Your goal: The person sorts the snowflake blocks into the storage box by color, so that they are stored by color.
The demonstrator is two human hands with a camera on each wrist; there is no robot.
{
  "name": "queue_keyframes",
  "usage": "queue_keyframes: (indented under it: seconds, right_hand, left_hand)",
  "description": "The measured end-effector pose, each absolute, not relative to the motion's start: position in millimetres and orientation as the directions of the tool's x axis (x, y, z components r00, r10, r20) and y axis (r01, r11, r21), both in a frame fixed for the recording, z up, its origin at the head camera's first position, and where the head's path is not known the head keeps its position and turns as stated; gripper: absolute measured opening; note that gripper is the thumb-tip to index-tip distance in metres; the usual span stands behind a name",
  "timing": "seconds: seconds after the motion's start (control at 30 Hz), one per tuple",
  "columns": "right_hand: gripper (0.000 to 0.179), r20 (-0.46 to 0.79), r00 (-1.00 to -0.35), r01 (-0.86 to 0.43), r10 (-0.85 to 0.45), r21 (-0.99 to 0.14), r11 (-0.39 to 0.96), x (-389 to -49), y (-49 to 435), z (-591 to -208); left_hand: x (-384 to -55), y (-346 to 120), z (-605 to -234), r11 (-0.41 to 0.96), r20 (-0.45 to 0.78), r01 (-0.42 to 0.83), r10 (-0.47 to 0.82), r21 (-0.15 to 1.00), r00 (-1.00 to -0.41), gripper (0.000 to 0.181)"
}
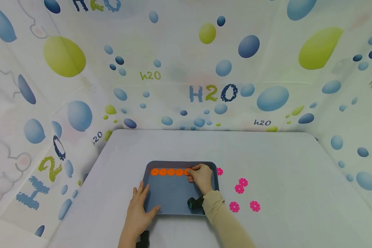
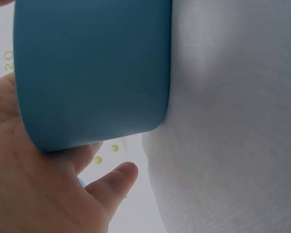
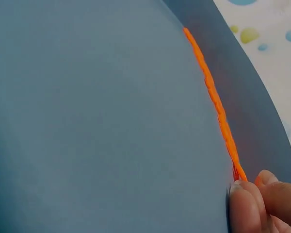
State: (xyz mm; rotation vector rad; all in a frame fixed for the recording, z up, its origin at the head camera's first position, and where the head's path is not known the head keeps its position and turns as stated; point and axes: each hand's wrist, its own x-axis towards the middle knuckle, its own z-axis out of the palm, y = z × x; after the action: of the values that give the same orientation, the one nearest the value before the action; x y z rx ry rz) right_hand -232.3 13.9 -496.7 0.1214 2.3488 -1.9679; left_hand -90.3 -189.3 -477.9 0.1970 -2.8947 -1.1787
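The orange flower (image 1: 186,172) at the right end of the row is in the tray, near its far wall. The right hand (image 1: 203,176) pinches it between thumb and fingers; how hard, I cannot tell. The other 4 orange flowers (image 1: 171,172) run left from it, so close that they seem to touch. A small push to the left could bump the next flower and bend the row. The flowers look thin, so 1 might stick to a fingertip and lift.

The left hand (image 1: 138,206) is at the near left corner of the gray-blue tray (image 1: 170,196), its fingers spread and straight. If it pushes too hard, the tray could slide and shake the row. The dark wrist camera (image 1: 194,203) on the right arm might knock the near rim if the arm dips.

To the right, 5 pink flowers (image 1: 234,206) lie on the white table (image 1: 297,172). The right sleeve (image 1: 223,213) is just beside 1 of them and could sweep it away.
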Motion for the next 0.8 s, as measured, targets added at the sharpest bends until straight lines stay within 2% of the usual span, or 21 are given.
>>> queue_keyframes:
  seconds: [0.2,0.37,0.47,0.57,0.7,0.8]
  right_hand:
    - [0.022,-0.143,-0.989,0.135,-0.029,-0.975,0.176,-234,14,-495]
    - [0.03,-0.179,-0.976,0.168,-0.127,-0.982,0.09,-236,19,-484]
    - [0.034,-0.137,-0.976,0.142,-0.168,-0.99,-0.021,-239,25,-468]
    - [0.032,-0.042,-0.987,0.062,-0.157,-0.99,-0.127,-243,36,-449]
    - [0.031,0.075,-0.994,-0.059,-0.077,-0.981,-0.187,-249,60,-430]
    - [0.035,0.109,-0.994,-0.105,-0.009,-0.976,-0.19,-254,82,-426]
  left_hand:
    - [-90,-190,-477,0.702,-0.034,-0.112,-0.124,0.703,-0.992,0.084]
    - [-89,-189,-479,0.702,-0.031,-0.107,-0.12,0.704,-0.992,0.084]
    - [-89,-188,-479,0.705,-0.025,-0.104,-0.121,0.701,-0.992,0.084]
    - [-89,-188,-479,0.71,-0.02,-0.1,-0.12,0.697,-0.993,0.083]
    - [-90,-189,-479,0.71,-0.021,-0.098,-0.117,0.698,-0.993,0.084]
    - [-90,-189,-479,0.705,-0.029,-0.102,-0.114,0.701,-0.993,0.084]
